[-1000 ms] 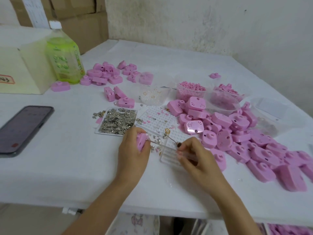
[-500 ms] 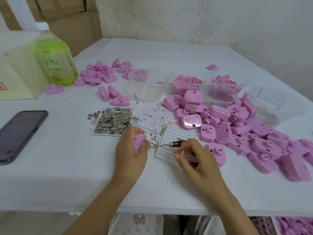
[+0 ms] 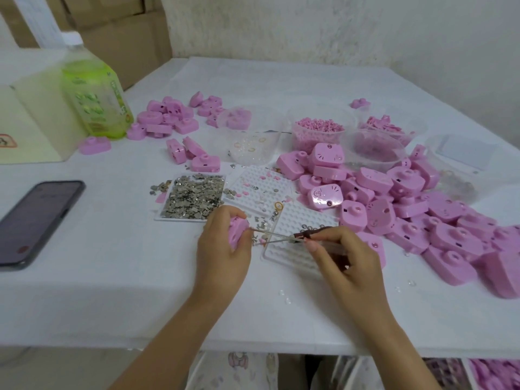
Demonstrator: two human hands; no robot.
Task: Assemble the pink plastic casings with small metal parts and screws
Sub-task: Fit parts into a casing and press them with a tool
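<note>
The left hand (image 3: 222, 249) grips a rounded pink casing (image 3: 236, 231) on edge while the right hand (image 3: 347, 258) pinches a thin metal tool (image 3: 277, 237), now levelled toward 9 o'clock onto it.

The casing (image 3: 235, 230) is mostly hidden by the curled fingers of the left hand (image 3: 222, 249). What the tip of the tool (image 3: 281, 237) carries is too small to be told, and its handle is largely covered by the right hand (image 3: 349, 263). The phone (image 3: 36, 220) is cut off at 9 o'clock, the pile (image 3: 450, 220) at 4 o'clock. The label on the bottle (image 3: 95, 99) is blurred.
</note>
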